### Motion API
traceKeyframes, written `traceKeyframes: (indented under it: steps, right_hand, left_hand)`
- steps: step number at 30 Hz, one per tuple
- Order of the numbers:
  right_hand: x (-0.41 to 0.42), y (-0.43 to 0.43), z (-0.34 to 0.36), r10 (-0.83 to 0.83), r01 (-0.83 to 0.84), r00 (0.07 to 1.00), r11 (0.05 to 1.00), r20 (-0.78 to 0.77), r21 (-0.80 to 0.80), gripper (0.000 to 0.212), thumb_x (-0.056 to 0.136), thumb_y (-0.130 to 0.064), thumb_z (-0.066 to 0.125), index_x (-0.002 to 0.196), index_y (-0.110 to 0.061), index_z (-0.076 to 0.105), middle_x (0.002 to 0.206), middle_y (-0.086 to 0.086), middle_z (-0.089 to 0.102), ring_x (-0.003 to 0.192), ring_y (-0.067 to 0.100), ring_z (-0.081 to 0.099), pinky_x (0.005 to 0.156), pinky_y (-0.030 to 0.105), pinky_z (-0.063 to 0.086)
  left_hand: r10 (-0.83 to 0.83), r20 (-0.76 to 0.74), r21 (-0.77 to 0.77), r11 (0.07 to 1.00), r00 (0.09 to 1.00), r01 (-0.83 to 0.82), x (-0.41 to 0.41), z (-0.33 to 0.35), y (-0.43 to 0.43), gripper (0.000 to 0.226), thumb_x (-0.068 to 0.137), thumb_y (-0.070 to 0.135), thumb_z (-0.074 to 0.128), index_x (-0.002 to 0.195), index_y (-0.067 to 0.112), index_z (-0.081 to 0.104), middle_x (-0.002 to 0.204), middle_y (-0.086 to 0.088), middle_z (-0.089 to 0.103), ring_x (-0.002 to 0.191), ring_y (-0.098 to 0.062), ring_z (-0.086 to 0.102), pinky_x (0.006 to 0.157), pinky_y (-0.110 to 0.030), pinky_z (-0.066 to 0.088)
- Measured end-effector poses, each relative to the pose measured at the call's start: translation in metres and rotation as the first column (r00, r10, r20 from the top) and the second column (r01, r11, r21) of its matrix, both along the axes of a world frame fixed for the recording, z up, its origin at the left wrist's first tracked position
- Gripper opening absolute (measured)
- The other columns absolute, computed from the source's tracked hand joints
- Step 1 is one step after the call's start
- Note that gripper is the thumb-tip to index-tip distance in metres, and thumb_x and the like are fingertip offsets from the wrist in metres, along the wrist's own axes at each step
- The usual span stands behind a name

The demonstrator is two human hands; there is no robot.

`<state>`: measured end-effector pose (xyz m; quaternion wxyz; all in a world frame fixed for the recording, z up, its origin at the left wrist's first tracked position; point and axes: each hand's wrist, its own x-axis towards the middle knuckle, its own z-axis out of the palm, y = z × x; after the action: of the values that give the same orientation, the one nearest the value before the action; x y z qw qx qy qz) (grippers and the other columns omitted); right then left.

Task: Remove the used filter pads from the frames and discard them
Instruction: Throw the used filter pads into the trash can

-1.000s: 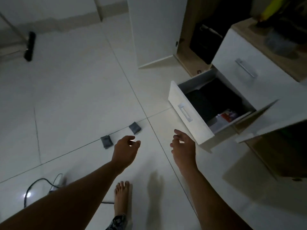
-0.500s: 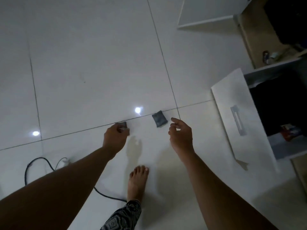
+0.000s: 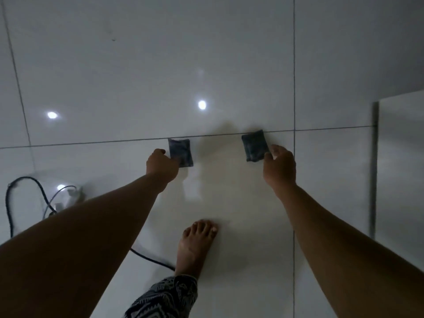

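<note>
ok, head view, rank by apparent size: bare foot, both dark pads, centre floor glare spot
1. bare foot, nearer the camera though.
2. left pad, right pad: look alike, both partly covered.
3. glare spot.

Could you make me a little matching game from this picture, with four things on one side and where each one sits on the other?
Things:
1 left pad
2 black cable
3 bare foot
4 white panel

Places:
A far right edge
B bottom middle
C far left
D right by the left hand

Pairs: 1-D, 2-C, 3-B, 4-A
</note>
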<state>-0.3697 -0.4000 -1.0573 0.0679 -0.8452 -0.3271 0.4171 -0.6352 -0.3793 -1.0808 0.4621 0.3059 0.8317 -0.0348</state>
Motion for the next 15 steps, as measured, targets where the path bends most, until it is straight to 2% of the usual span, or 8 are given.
traceKeyframes:
  steps: [2,3,6,7,9,11,13,15]
  right_hand:
    - [0.001,0.006,-0.015,-0.013,0.014,1.0,1.0,0.02,-0.015,0.043,0.102,-0.023,0.047,0.141,-0.006,0.048,0.141,0.017,0.052,0.129,0.032,0.05,0.103,0.035,0.042]
    - [0.001,0.009,-0.022,-0.01,0.011,1.0,1.0,0.016,-0.022,0.043,0.103,-0.024,0.045,0.142,-0.005,0.047,0.141,0.017,0.051,0.129,0.032,0.049,0.103,0.033,0.041]
    - [-0.006,0.017,-0.037,-0.042,0.042,0.999,0.998,0.0,-0.052,0.038,0.102,-0.026,0.046,0.132,-0.003,0.054,0.127,0.017,0.059,0.116,0.031,0.058,0.085,0.028,0.045]
    - [-0.009,0.018,-0.04,-0.058,0.058,0.998,0.997,0.006,-0.049,0.035,0.1,-0.026,0.05,0.127,-0.003,0.056,0.122,0.017,0.061,0.11,0.032,0.06,0.082,0.031,0.048]
    - [-0.018,0.018,-0.047,-0.085,0.087,0.996,0.995,0.033,-0.048,0.035,0.095,-0.027,0.058,0.122,-0.005,0.056,0.118,0.017,0.061,0.107,0.034,0.06,0.087,0.043,0.054]
    - [-0.026,0.018,-0.052,-0.11,0.114,0.991,0.992,0.07,-0.052,0.036,0.091,-0.027,0.064,0.119,-0.006,0.054,0.119,0.016,0.057,0.108,0.035,0.059,0.09,0.051,0.053]
    - [-0.032,0.017,-0.053,-0.113,0.12,0.987,0.991,0.111,-0.063,0.035,0.09,-0.027,0.066,0.116,-0.008,0.053,0.119,0.013,0.056,0.108,0.034,0.058,0.09,0.055,0.051]
    - [-0.035,0.015,-0.054,-0.123,0.129,0.986,0.99,0.111,-0.054,0.034,0.088,-0.026,0.069,0.112,-0.009,0.052,0.113,0.009,0.059,0.107,0.032,0.059,0.091,0.054,0.05]
  left_hand:
    - [-0.003,0.004,0.009,1.0,1.0,0.003,0.002,-0.01,0.001,0.053,0.092,0.022,0.064,0.138,0.004,0.046,0.132,-0.014,0.057,0.107,-0.027,0.058,0.076,-0.031,0.045]
    - [-0.013,0.004,0.017,1.0,1.0,0.013,0.003,-0.013,0.001,0.047,0.093,0.021,0.063,0.134,0.003,0.049,0.126,-0.013,0.059,0.099,-0.025,0.057,0.076,-0.032,0.047]
    - [-0.015,-0.004,0.041,0.999,1.0,0.015,0.005,-0.024,0.003,0.034,0.09,0.025,0.062,0.119,0.009,0.057,0.115,-0.011,0.062,0.085,-0.023,0.058,0.084,-0.042,0.055]
    - [-0.009,-0.009,0.052,0.999,1.0,0.009,0.004,-0.026,0.003,0.031,0.087,0.028,0.064,0.114,0.013,0.058,0.114,-0.01,0.062,0.086,-0.023,0.059,0.088,-0.046,0.054]
    - [-0.005,-0.028,0.069,0.998,1.0,0.007,0.002,-0.032,0.002,0.025,0.084,0.032,0.066,0.103,0.021,0.054,0.11,-0.006,0.061,0.089,-0.025,0.06,0.091,-0.051,0.052]
    - [-0.005,-0.047,0.077,0.997,0.999,0.009,0.001,-0.036,0.002,0.023,0.084,0.031,0.068,0.098,0.023,0.052,0.1,0.0,0.061,0.086,-0.022,0.059,0.092,-0.052,0.05]
    - [0.009,-0.047,0.08,0.997,0.999,-0.005,0.002,-0.036,0.003,0.022,0.083,0.027,0.069,0.097,0.019,0.054,0.087,0.005,0.058,0.081,-0.019,0.057,0.092,-0.052,0.05]
    - [0.014,-0.03,0.074,0.997,0.999,-0.011,0.002,-0.036,0.004,0.02,0.08,0.022,0.069,0.097,0.016,0.059,0.08,0.007,0.059,0.078,-0.018,0.058,0.092,-0.054,0.05]
